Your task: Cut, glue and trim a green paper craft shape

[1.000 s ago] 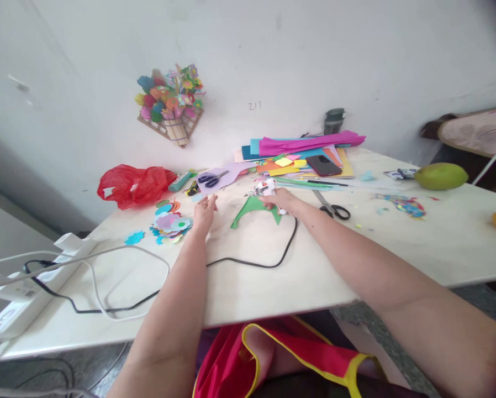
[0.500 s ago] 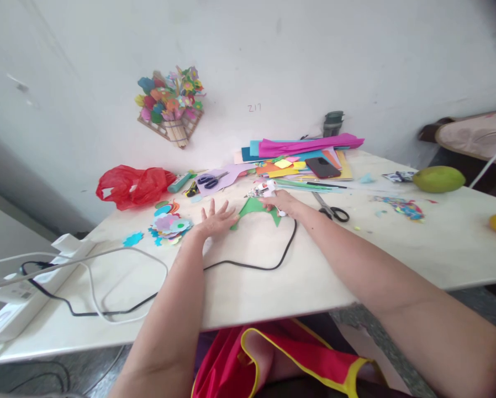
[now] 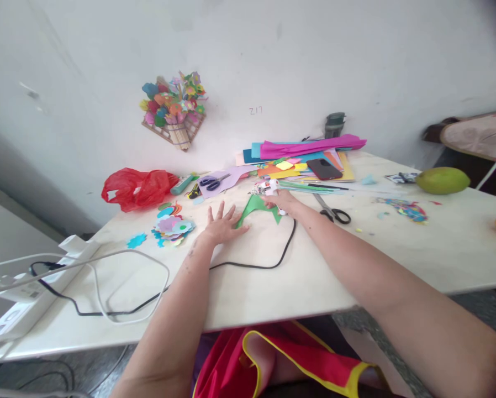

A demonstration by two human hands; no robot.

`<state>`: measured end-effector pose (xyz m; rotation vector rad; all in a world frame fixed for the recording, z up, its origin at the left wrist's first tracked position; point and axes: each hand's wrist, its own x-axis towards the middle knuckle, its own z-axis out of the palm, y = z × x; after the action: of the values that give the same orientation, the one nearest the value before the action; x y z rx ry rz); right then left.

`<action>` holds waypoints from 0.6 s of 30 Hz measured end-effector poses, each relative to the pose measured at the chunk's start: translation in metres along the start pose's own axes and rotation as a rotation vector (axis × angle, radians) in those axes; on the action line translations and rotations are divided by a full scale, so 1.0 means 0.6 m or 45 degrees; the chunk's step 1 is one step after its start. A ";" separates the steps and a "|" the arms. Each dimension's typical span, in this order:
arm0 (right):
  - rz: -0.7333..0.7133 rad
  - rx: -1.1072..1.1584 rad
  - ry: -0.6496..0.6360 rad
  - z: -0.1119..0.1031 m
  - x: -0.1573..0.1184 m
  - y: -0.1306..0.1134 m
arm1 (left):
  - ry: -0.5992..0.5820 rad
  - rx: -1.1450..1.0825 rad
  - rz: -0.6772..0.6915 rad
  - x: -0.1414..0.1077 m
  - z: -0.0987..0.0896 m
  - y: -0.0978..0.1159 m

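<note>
Green sheet and white tool are partly hidden by the right hand.

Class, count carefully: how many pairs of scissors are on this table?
2. The blue-handled scissors lie on the purple paper; the black-handled scissors lie on the table, right of the right hand. Others could be hidden among the stacked papers.

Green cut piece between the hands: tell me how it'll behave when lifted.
The green piece looks sheet-thin, so it is probably light and may flop when lifted. Its narrow ends would likely bend or crease most easily.
</note>
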<state>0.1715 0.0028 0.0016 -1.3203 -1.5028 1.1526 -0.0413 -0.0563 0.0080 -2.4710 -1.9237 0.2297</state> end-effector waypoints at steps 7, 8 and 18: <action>-0.025 -0.013 -0.012 -0.001 0.005 0.006 | 0.176 0.136 0.031 0.000 0.007 0.019; -0.030 -0.012 -0.015 -0.002 0.005 0.007 | 0.183 0.144 0.033 0.000 0.007 0.019; -0.025 0.003 -0.046 -0.003 0.002 0.003 | 0.248 -0.093 -0.203 0.022 0.025 -0.025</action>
<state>0.1736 0.0041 0.0001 -1.2871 -1.5367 1.1708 -0.0544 -0.0408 -0.0068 -2.2669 -2.0638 -0.0811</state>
